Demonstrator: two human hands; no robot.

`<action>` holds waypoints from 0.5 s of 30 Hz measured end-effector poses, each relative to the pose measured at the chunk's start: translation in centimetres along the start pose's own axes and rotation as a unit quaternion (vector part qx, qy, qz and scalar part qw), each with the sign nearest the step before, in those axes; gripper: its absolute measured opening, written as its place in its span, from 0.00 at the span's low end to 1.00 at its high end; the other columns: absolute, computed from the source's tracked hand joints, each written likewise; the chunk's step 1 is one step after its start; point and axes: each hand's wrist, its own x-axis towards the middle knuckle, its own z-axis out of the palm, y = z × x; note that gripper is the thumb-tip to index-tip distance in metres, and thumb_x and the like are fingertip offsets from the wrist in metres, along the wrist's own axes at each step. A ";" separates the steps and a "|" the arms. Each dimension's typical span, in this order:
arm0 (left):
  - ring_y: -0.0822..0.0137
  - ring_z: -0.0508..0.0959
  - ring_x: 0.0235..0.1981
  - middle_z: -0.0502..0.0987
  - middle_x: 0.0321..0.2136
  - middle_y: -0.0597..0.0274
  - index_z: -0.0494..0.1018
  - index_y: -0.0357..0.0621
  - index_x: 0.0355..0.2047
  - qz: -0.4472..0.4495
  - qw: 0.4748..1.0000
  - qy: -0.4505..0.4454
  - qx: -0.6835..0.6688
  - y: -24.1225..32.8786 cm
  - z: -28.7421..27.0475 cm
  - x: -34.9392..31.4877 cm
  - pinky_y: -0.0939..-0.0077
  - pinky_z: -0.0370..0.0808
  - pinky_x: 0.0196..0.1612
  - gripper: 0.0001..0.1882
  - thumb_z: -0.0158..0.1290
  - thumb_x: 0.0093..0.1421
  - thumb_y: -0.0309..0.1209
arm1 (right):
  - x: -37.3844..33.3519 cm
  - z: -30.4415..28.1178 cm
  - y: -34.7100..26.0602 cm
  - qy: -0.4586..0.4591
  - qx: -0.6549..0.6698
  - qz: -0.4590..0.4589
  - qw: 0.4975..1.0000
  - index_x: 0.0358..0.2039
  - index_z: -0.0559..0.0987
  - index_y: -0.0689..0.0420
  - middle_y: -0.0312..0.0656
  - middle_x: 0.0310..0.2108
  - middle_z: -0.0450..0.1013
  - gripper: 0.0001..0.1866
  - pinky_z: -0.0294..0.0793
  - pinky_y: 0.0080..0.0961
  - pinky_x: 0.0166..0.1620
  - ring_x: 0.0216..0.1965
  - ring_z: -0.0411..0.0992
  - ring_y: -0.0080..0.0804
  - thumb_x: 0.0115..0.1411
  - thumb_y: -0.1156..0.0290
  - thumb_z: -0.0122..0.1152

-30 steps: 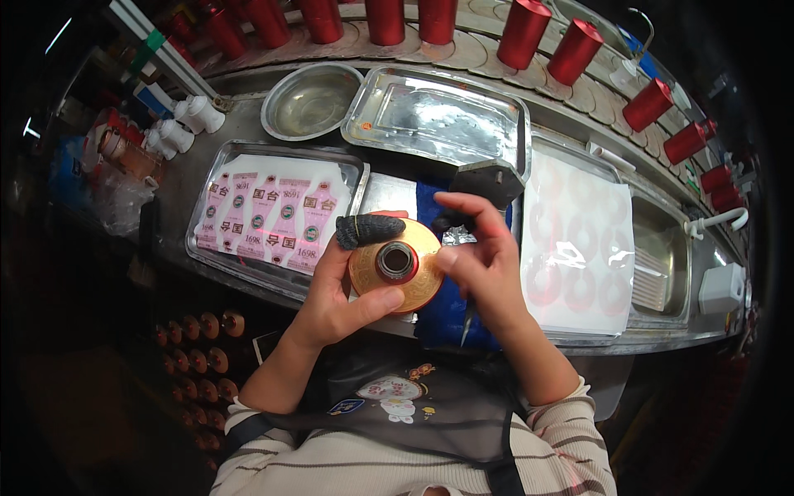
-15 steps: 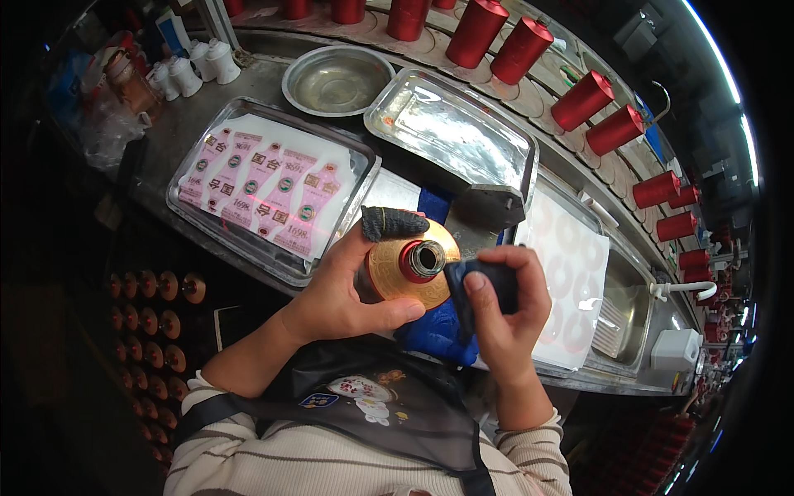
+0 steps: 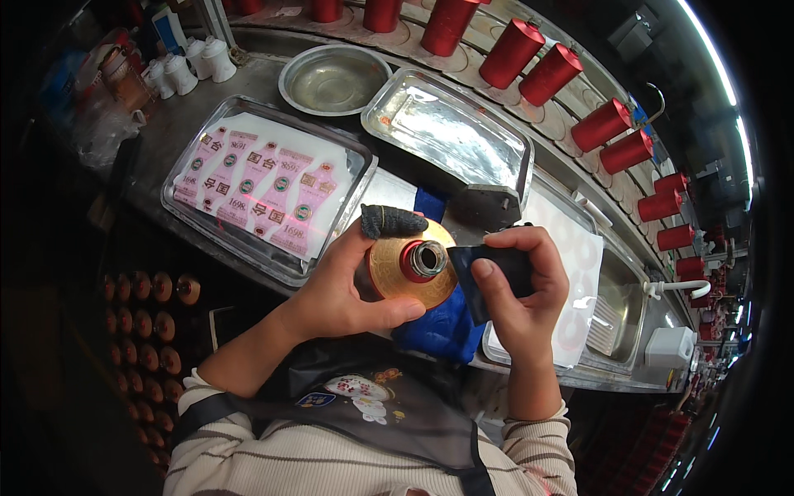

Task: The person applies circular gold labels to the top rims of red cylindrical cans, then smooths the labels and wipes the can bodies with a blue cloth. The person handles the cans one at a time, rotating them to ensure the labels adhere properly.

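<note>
The bottle (image 3: 409, 291), gold at the shoulder, is held mouth up over the near side of the surface (image 3: 248, 83), with the pink labels (image 3: 256, 186) to its left, the faintly ringed sheet (image 3: 581, 289) to its right and a blue cloth (image 3: 438, 331) below. Our left hand (image 3: 343, 289) has its grip curled around the bottle; if that loosened on a slick side, we could drop it. Our right hand (image 3: 532, 302) pinches a dark flat piece (image 3: 510, 266) by the bottle's right rim; pressed askew, its edge might scuff the gold. Should the dark finger sleeve (image 3: 395, 221) slide, our left grip could weaken. The shoulder hides most of the bottle's body, we cannot tell whether the dark flat piece touches it, and the mouth (image 3: 429, 259) is too dark to see into.
</note>
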 end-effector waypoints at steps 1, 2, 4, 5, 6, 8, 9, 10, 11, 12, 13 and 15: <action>0.63 0.72 0.59 0.70 0.58 0.55 0.65 0.44 0.62 -0.003 1.000 -0.019 0.021 -0.1 -0.3 -0.1 0.65 0.70 0.62 0.42 0.73 0.48 0.30 | 0.3 0.3 0.4 -0.004 -0.073 -0.046 0.996 0.42 0.78 0.61 0.41 0.31 0.76 0.12 0.73 0.19 0.39 0.33 0.75 0.25 0.57 0.80 0.66; 0.61 0.71 0.61 0.68 0.61 0.54 0.64 0.45 0.63 -0.006 0.998 -0.038 0.042 -0.2 -1.0 0.0 0.63 0.68 0.64 0.44 0.74 0.46 0.28 | 0.6 0.4 0.8 0.027 -0.101 -0.012 0.994 0.44 0.78 0.61 0.42 0.33 0.77 0.14 0.74 0.20 0.40 0.34 0.76 0.27 0.56 0.81 0.67; 0.58 0.71 0.62 0.68 0.61 0.52 0.64 0.46 0.63 0.039 0.991 -0.049 0.118 -0.3 -1.5 0.6 0.62 0.69 0.64 0.46 0.75 0.44 0.29 | 1.0 0.6 0.5 0.092 -0.137 -0.070 0.984 0.46 0.78 0.62 0.43 0.34 0.78 0.16 0.75 0.22 0.40 0.35 0.77 0.29 0.56 0.82 0.67; 0.56 0.73 0.60 0.70 0.59 0.52 0.65 0.46 0.62 0.081 0.981 -0.045 0.172 -0.1 -1.4 1.0 0.62 0.70 0.62 0.46 0.76 0.44 0.33 | 0.1 0.6 -0.2 0.089 -0.160 -0.110 0.977 0.46 0.79 0.61 0.45 0.35 0.79 0.16 0.77 0.23 0.39 0.35 0.78 0.33 0.56 0.84 0.66; 0.55 0.75 0.58 0.72 0.56 0.52 0.66 0.46 0.61 0.115 0.967 -0.039 0.224 0.0 -1.4 0.8 0.62 0.72 0.60 0.45 0.76 0.44 0.36 | -0.9 0.3 -0.2 0.035 -0.170 -0.126 0.977 0.43 0.81 0.59 0.44 0.34 0.78 0.18 0.77 0.28 0.39 0.33 0.78 0.38 0.51 0.86 0.67; 0.51 0.75 0.57 0.72 0.56 0.50 0.66 0.46 0.61 0.069 0.978 -0.009 0.198 -1.1 -1.2 0.0 0.60 0.72 0.60 0.46 0.76 0.43 0.35 | -2.2 0.1 -1.4 -0.048 -0.245 -0.210 0.945 0.39 0.83 0.57 0.43 0.33 0.77 0.19 0.77 0.32 0.38 0.32 0.75 0.42 0.44 0.86 0.67; 0.51 0.75 0.57 0.72 0.56 0.50 0.66 0.46 0.61 0.072 0.978 0.012 0.195 -1.4 -0.4 0.0 0.60 0.72 0.60 0.45 0.76 0.42 0.35 | -2.9 0.8 -1.2 -0.024 -0.250 -0.252 0.935 0.35 0.85 0.56 0.42 0.32 0.77 0.20 0.75 0.33 0.38 0.33 0.74 0.43 0.38 0.85 0.67; 0.51 0.75 0.57 0.72 0.56 0.50 0.66 0.45 0.60 0.075 0.978 0.034 0.192 -1.6 0.4 -0.1 0.60 0.72 0.60 0.45 0.76 0.42 0.35 | -3.7 0.9 -1.5 -0.028 -0.241 -0.250 0.937 0.35 0.85 0.56 0.41 0.32 0.76 0.18 0.74 0.31 0.36 0.34 0.73 0.42 0.39 0.84 0.67; 0.48 0.74 0.57 0.71 0.56 0.49 0.66 0.44 0.60 0.083 0.976 0.058 0.193 -1.7 1.3 0.0 0.58 0.72 0.60 0.44 0.75 0.43 0.34 | -4.0 1.3 -1.8 -0.036 -0.240 -0.271 0.932 0.35 0.85 0.57 0.41 0.32 0.76 0.18 0.74 0.31 0.35 0.34 0.73 0.42 0.39 0.84 0.68; 0.48 0.74 0.57 0.71 0.56 0.49 0.65 0.44 0.60 0.105 0.971 0.079 0.201 -2.2 1.8 -0.1 0.58 0.71 0.60 0.44 0.75 0.43 0.34 | -4.2 1.6 -2.0 -0.042 -0.238 -0.293 0.925 0.35 0.86 0.57 0.41 0.32 0.76 0.18 0.73 0.30 0.35 0.34 0.73 0.41 0.39 0.83 0.69; 0.47 0.74 0.57 0.71 0.56 0.48 0.65 0.44 0.60 0.128 0.964 0.099 0.210 -3.1 2.2 -0.1 0.57 0.71 0.60 0.44 0.74 0.44 0.33 | -4.4 1.9 -1.9 -0.046 -0.244 -0.295 0.923 0.35 0.86 0.57 0.40 0.32 0.76 0.17 0.73 0.30 0.34 0.35 0.74 0.40 0.40 0.80 0.71; 0.44 0.73 0.56 0.70 0.56 0.47 0.64 0.44 0.61 0.144 0.956 0.124 0.226 -3.3 2.5 -0.2 0.56 0.71 0.59 0.45 0.74 0.43 0.32 | -3.5 1.8 -2.3 -0.092 -0.183 -0.307 0.929 0.36 0.86 0.57 0.39 0.32 0.76 0.17 0.74 0.30 0.34 0.35 0.74 0.40 0.41 0.81 0.71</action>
